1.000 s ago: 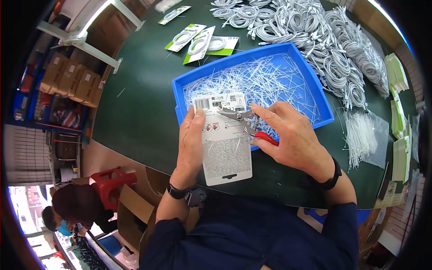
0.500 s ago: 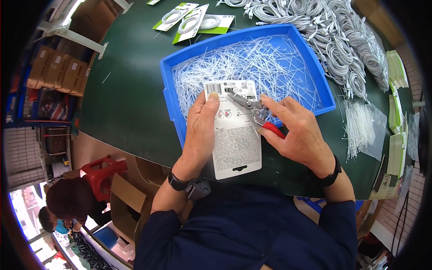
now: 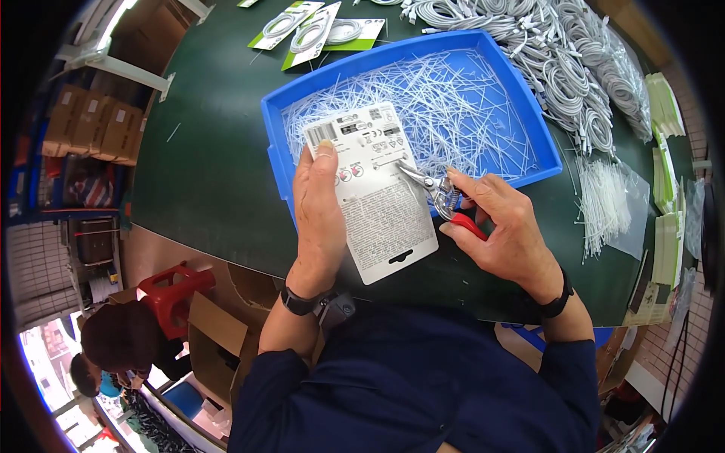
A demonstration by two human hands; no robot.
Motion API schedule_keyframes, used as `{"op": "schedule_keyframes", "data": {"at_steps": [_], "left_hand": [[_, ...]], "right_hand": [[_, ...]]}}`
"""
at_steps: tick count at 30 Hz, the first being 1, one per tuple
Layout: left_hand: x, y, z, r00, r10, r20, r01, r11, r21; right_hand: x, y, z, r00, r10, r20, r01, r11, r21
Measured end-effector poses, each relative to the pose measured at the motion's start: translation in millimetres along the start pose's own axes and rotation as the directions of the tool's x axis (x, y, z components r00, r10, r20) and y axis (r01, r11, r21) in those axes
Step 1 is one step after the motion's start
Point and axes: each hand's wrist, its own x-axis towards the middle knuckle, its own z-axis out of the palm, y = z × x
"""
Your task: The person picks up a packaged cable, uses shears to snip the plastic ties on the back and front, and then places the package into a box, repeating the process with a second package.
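My left hand (image 3: 317, 204) grips a white printed packaging card (image 3: 385, 223) by its left edge, thumb on the printed side. The card is tilted, its hanging slot toward me. In my right hand (image 3: 502, 226) are red-handled cutting pliers (image 3: 434, 187), with the spring visible between the handles. Their metal jaws lie over the right part of the card, near its printed diagrams. Whether the jaws touch the card I cannot tell. Behind the card sits a blue tray (image 3: 273, 143) holding many loose white cable ties (image 3: 453, 98). Whatever is on the card's other side is hidden.
Coiled grey cables (image 3: 563, 83) are heaped at the far right. Bundled white cable ties (image 3: 603, 204) lie on a plastic bag to the right, near stacked green-white cards (image 3: 664, 241). Carded cables (image 3: 313, 34) lie at the back. A red stool (image 3: 175, 291) stands on the left floor.
The card has moved left and slightly up and has turned, its lower end swinging right. The plier jaws have shifted from the card's upper middle to its right side.
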Motion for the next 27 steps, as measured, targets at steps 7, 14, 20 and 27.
{"op": "schedule_keyframes", "data": {"at_steps": [7, 14, 20, 27], "left_hand": [[-1.5, 2.4, -1.7, 0.973, 0.196, -0.122, -0.200, 0.980, -0.019], [-3.7, -10.1, 10.0, 0.977, 0.197, -0.077, -0.204, 0.975, -0.088], [-0.2, -14.3, 11.5, 0.968, 0.222, -0.114, -0.230, 0.971, -0.070], [-0.7, -17.2, 16.3, 0.971, 0.208, -0.118, -0.219, 0.972, -0.083]], "right_hand": [[-6.7, -12.2, 2.9, 0.992, -0.123, 0.017, 0.124, 0.992, -0.026], [0.1, -22.0, 11.7, 0.986, -0.168, -0.001, 0.168, 0.985, -0.042], [-1.8, -18.6, 10.8, 0.990, -0.138, 0.008, 0.139, 0.986, -0.098], [-1.5, -22.4, 15.7, 0.990, -0.139, 0.004, 0.139, 0.988, -0.060]]}}
